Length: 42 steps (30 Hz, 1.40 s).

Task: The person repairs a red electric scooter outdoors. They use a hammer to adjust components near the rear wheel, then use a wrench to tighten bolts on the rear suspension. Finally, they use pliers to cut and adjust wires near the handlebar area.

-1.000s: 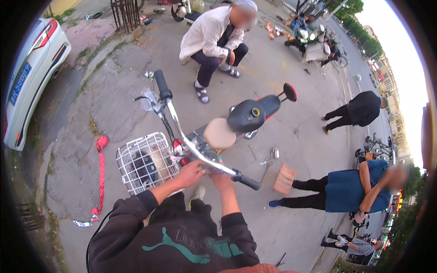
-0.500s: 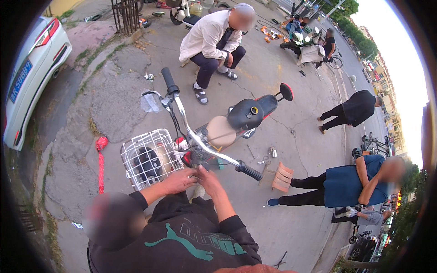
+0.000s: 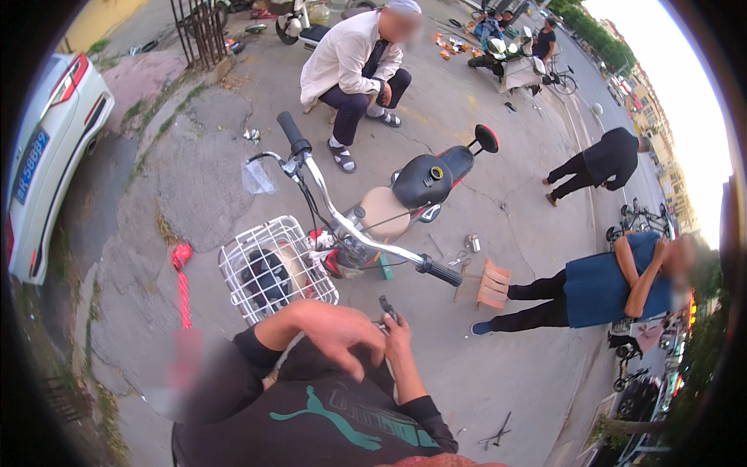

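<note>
In front of me stands a small bike with silver handlebars (image 3: 342, 214), a black seat (image 3: 422, 180) and a white wire basket (image 3: 276, 257) with a black object inside. My right hand (image 3: 399, 342) is closed on a short dark tool (image 3: 388, 307) that sticks up past the fingers; its exact kind is unclear. My left hand (image 3: 334, 335) hovers just beside it before my chest, fingers spread, with nothing visible in it. Both hands are below the front of the bike, apart from it. A green block-like thing (image 3: 385, 266) sits by the bike's front.
Right of the bike lie a metal can (image 3: 472, 243), small hand tools (image 3: 453, 255) and a low slatted stool (image 3: 494, 282). A person with crossed arms (image 3: 607, 280) stands beyond; another (image 3: 354, 74) sits behind the bike. At left are a red twisted cloth (image 3: 183, 288) and white car (image 3: 66, 156).
Both hands have drawn back from the front of the bike toward my chest. The left hand has opened, and a dark tool now shows in the right hand.
</note>
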Motion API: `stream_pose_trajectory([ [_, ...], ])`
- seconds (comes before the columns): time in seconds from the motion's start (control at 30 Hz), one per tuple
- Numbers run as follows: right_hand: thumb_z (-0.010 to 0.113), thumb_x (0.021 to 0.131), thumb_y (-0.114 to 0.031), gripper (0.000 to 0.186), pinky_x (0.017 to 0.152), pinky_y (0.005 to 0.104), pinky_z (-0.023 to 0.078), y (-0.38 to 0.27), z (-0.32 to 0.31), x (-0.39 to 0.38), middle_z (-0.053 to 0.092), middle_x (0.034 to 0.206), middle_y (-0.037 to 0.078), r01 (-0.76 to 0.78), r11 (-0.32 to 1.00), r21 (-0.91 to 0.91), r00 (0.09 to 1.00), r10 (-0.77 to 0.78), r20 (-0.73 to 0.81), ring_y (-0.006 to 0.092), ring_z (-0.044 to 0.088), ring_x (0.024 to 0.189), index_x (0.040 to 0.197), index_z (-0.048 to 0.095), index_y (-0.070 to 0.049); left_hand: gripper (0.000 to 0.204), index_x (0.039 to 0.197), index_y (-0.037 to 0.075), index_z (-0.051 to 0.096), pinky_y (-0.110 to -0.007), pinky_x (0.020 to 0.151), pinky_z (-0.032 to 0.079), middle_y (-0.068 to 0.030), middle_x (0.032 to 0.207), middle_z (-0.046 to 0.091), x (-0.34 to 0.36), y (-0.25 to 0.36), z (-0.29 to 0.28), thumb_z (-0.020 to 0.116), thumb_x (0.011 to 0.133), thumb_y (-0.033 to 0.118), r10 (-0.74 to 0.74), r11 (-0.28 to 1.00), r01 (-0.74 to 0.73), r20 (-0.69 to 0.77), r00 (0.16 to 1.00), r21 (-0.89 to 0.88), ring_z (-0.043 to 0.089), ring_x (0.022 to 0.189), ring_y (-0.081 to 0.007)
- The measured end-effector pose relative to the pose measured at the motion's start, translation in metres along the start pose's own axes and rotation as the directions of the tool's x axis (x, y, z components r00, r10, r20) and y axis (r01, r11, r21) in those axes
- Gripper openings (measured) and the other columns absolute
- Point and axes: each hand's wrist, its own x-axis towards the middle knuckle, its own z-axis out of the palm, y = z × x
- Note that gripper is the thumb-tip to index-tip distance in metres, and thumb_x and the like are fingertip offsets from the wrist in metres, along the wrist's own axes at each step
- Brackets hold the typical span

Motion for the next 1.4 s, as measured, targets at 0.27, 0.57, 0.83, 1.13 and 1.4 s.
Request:
stream_pose_trajectory([
  [0.27,0.074,0.093,-0.024,0.054,0.088,0.0405,0.05,-0.013,0.005,-0.007,0.067,0.12,0.008,-0.027,0.973,-0.231,0.986,0.063,0.153,0.0203,0.063,0.109,0.138,0.055,-0.001,0.017,0.109,0.007,0.061,-0.039,0.073,0.055,-0.0107,0.101,0.067,-0.053,0.222,0.007,0.056,0.096,0.017,0.794,0.428,-0.888,0.398,0.459,0.17,0.067,0.087,-0.0257],
  [0.57,0.075,0.092,-0.026,0.039,0.069,0.0312,0.049,0.012,-0.017,-0.022,0.069,0.098,0.005,0.02,0.954,-0.298,0.952,0.073,0.298,0.0151,0.064,0.086,0.12,0.065,-0.001,0.046,0.126,0.004,0.055,-0.042,0.075,0.06,-0.012,0.094,0.066,0.025,0.253,0.088,0.06,0.082,-0.005,0.687,0.211,-0.759,0.459,0.563,0.616,0.067,0.085,-0.0277],
  [0.83,0.076,0.092,-0.025,0.051,0.068,0.0315,0.051,0.024,-0.033,-0.011,0.068,0.106,0.006,-0.044,0.924,-0.38,0.937,0.17,0.306,0.016,0.065,0.083,0.133,0.057,-0.001,0.028,0.114,0.006,0.057,-0.041,0.072,0.057,-0.0124,0.096,0.067,0.059,0.261,0.155,0.057,0.086,0.002,0.591,0.144,-0.656,0.467,0.658,0.741,0.066,0.084,-0.0266],
  [1.13,0.072,0.094,-0.026,0.044,0.058,0.0296,0.049,0.038,-0.034,0.024,0.069,0.097,0.006,-0.134,0.965,-0.227,0.894,0.217,0.393,0.0163,0.066,0.076,0.13,0.058,-0.003,0.012,0.101,0.008,0.06,-0.039,0.068,0.053,-0.0127,0.098,0.067,0.12,0.293,0.158,0.053,0.091,0.01,0.55,0.285,-0.727,0.514,0.658,0.625,0.065,0.083,-0.0254],
  [1.4,0.069,0.097,-0.025,0.034,0.056,0.0299,0.049,0.066,-0.049,0.039,0.066,0.093,0.003,-0.283,0.957,0.068,0.908,0.244,0.34,0.0147,0.063,0.069,0.122,0.061,-0.004,0.024,0.107,0.004,0.069,-0.036,0.074,0.05,-0.0079,0.096,0.066,0.151,0.12,0.098,0.052,0.1,0.019,-0.421,0.894,0.363,-0.768,0.482,-0.263,0.062,0.081,-0.0239],
])
